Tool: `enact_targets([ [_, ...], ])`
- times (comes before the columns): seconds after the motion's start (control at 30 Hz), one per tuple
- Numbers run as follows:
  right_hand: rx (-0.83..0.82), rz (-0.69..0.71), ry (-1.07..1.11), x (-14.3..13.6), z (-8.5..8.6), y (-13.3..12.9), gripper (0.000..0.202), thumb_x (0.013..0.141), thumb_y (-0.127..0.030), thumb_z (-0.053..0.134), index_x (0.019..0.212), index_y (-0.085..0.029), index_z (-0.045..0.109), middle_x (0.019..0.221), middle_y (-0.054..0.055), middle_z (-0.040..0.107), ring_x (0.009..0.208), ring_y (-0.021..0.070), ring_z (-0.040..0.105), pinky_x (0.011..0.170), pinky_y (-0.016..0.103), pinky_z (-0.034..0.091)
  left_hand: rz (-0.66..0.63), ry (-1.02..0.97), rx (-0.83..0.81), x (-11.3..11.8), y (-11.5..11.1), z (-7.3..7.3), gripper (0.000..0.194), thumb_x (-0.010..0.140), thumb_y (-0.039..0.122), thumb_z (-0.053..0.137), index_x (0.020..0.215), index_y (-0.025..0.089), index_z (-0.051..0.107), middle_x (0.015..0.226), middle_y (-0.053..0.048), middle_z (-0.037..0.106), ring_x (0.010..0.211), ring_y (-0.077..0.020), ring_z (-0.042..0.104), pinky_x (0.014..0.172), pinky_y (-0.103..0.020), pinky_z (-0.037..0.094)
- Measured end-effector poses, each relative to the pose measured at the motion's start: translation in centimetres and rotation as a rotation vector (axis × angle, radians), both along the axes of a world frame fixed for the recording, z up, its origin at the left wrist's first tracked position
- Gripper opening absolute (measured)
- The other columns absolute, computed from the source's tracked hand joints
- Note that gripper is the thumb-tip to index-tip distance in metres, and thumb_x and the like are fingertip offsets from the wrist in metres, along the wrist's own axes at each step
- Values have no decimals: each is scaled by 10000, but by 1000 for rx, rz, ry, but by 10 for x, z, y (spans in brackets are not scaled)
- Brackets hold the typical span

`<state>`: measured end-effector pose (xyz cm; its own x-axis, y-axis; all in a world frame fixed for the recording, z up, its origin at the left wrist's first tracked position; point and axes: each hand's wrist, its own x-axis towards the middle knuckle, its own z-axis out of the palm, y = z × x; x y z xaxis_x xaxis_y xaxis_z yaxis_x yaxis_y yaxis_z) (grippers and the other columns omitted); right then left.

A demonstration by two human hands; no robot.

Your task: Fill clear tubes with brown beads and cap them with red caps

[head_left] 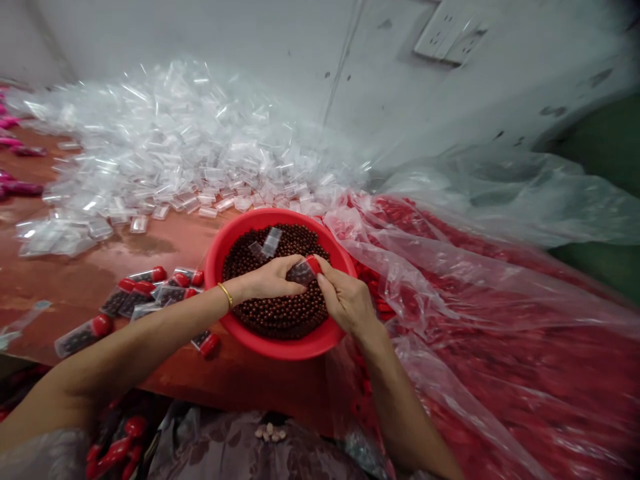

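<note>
Over a red basin (287,351) of small brown beads (280,317), my left hand (270,277) grips a clear plastic tube (301,273) with dark contents. A red cap (314,264) sits at the tube's right end. My right hand (347,297) pinches that cap between thumb and fingers. Two clear tubes (271,241) lie on the beads behind my hands. Left of the basin, several filled tubes with red caps (143,290) rest on the table, partly hidden by my left forearm. Another capped tube (206,343) lies close to the basin's lower left side.
A large heap of clear plastic tubes (185,147) spreads along the wall behind the basin. On the right is a big transparent bag (480,313) full of red pieces. Pink items (15,147) lie at the far left of the reddish table (150,248). A wall socket (450,33) is above.
</note>
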<state>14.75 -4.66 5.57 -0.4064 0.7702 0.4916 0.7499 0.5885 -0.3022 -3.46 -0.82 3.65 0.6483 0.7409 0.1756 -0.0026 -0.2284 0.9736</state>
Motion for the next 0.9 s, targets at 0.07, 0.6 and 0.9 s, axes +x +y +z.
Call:
enact_targets([
  [0.07,126,26,-129,-2,-1,-2,394,926,-221,354,1230,-72,557,828,102,725,686,172,667,625,264,509,7,21,5,1,-1,-2,297,708,238,594,975,123,530,897,-19,580,803,-123,514,779,-276,430],
  [0.6,-637,-72,955,-35,-14,25,685,877,-636,150,1131,-194,606,811,36,589,630,131,556,601,274,472,-51,466,328,5,-14,8,90,661,218,545,636,144,501,544,57,445,484,-65,372,477,-192,289],
  [0.9,-636,93,861,-48,-26,24,700,833,-698,284,1346,-252,451,1298,49,516,1210,201,445,1092,406,249,28,733,604,3,-15,4,109,652,216,551,710,138,600,581,-17,580,478,-112,451,497,-229,328],
])
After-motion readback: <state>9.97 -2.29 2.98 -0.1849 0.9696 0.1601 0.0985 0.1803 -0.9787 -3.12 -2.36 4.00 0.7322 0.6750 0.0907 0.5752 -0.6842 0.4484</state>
